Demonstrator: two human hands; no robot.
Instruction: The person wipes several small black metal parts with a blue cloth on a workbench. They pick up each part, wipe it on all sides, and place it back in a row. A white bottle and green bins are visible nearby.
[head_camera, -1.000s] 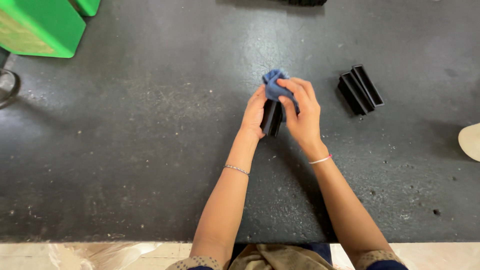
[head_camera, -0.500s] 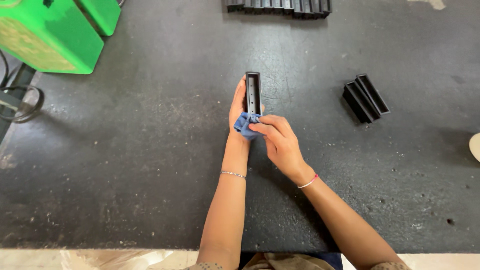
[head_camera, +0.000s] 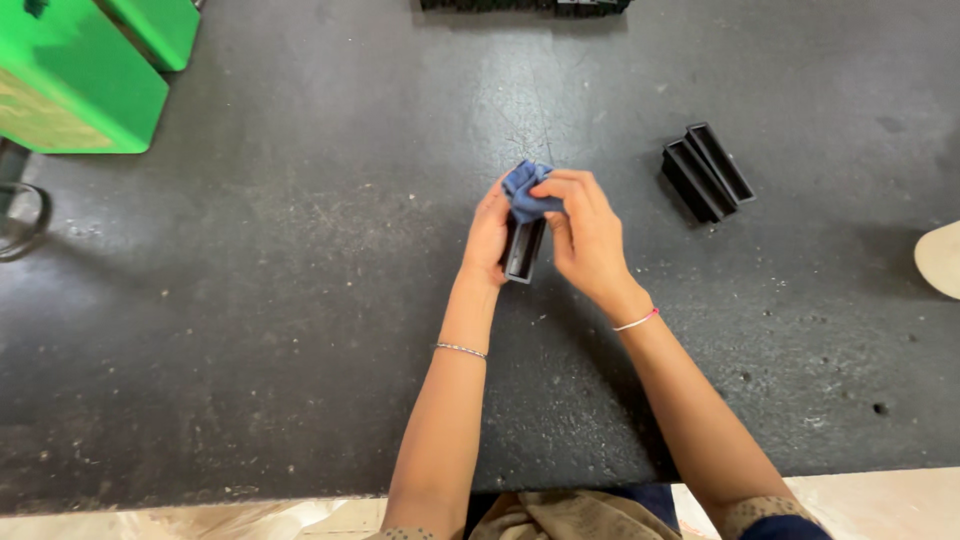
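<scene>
My left hand (head_camera: 487, 238) grips a narrow black rectangular tray-like part (head_camera: 522, 251) from its left side, holding it above the dark tabletop (head_camera: 300, 300). My right hand (head_camera: 585, 240) pinches a crumpled blue cloth (head_camera: 524, 189) and presses it on the far end of that part. Only the near end of the black part shows; the cloth and my fingers hide the remainder.
Two more black tray-like parts (head_camera: 705, 171) lie side by side to the right. A row of black parts (head_camera: 525, 5) sits at the far edge. Green boxes (head_camera: 75, 75) stand at the far left. A pale object (head_camera: 940, 260) pokes in at the right edge.
The blue cloth has moved from the near end of the black part up to its far end. The part now sits lower between my hands.
</scene>
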